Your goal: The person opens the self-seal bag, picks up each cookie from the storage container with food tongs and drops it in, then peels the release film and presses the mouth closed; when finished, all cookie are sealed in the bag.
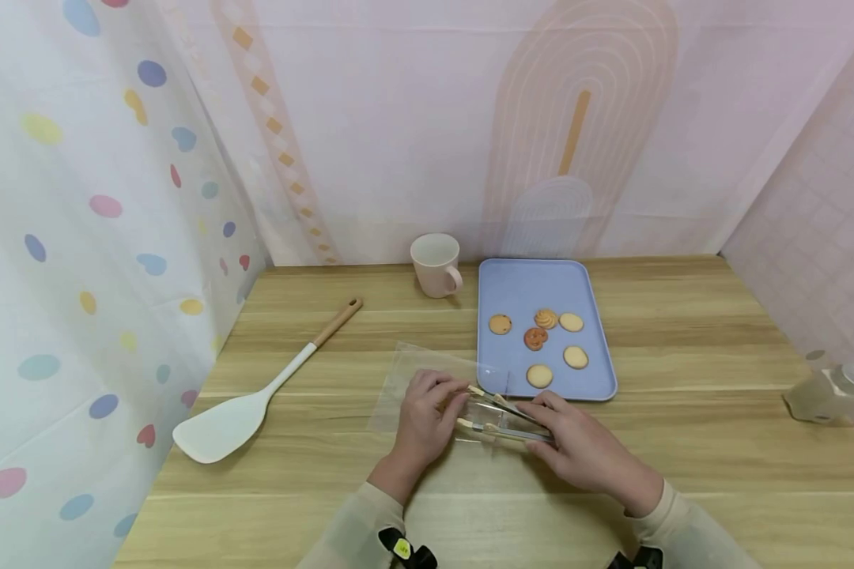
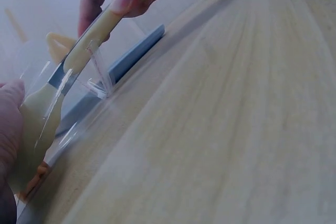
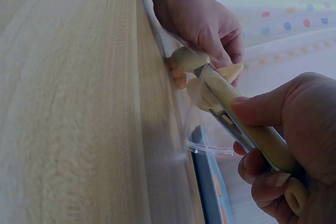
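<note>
My right hand (image 1: 587, 450) grips a pair of tongs (image 3: 223, 87) with cream-coloured grips and tips, the thumb along one arm. The tongs' tips reach into a clear plastic bag (image 1: 391, 399) on the table. My left hand (image 1: 427, 415) pinches the bag near its mouth. A brown cookie (image 3: 178, 76) shows by the tongs' tips in the right wrist view, seen through the plastic. Just beyond the hands lies a blue tray (image 1: 534, 284) with several cookies, among them a round pale cookie (image 1: 539, 375) and a pretzel-shaped cookie (image 1: 536, 339).
A pinkish-white mug (image 1: 436, 265) stands at the back, left of the tray. On the left lies a white spatula (image 1: 224, 423) with a wooden handle. A lidded clear jar (image 1: 829, 395) is at the right edge. Curtains hang behind and along both sides.
</note>
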`<action>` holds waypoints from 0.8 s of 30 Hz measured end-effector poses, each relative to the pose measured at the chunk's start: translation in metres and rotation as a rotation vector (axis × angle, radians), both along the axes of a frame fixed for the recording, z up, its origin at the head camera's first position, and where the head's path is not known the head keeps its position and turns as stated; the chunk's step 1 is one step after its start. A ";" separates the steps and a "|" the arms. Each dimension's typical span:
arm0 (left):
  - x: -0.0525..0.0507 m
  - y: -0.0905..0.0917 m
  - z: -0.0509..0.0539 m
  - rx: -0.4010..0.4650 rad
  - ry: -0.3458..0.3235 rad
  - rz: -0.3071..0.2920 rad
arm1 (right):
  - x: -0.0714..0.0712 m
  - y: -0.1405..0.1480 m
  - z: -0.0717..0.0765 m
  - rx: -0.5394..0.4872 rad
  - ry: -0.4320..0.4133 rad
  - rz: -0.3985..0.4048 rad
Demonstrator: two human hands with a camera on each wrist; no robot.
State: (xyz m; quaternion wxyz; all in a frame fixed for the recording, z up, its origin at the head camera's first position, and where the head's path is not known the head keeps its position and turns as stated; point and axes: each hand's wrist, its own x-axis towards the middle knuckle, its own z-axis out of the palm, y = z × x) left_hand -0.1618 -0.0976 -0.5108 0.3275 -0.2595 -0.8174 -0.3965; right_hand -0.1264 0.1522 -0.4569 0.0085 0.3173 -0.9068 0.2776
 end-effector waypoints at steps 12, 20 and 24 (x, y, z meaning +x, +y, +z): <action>-0.005 -0.007 -0.003 0.079 0.046 0.012 | 0.004 0.018 0.004 -0.058 0.013 0.044; -0.003 -0.005 0.002 0.062 0.111 0.008 | 0.004 0.017 0.003 -0.041 0.024 0.050; -0.004 -0.002 0.003 0.061 0.124 -0.004 | 0.002 0.008 0.003 -0.040 0.020 0.039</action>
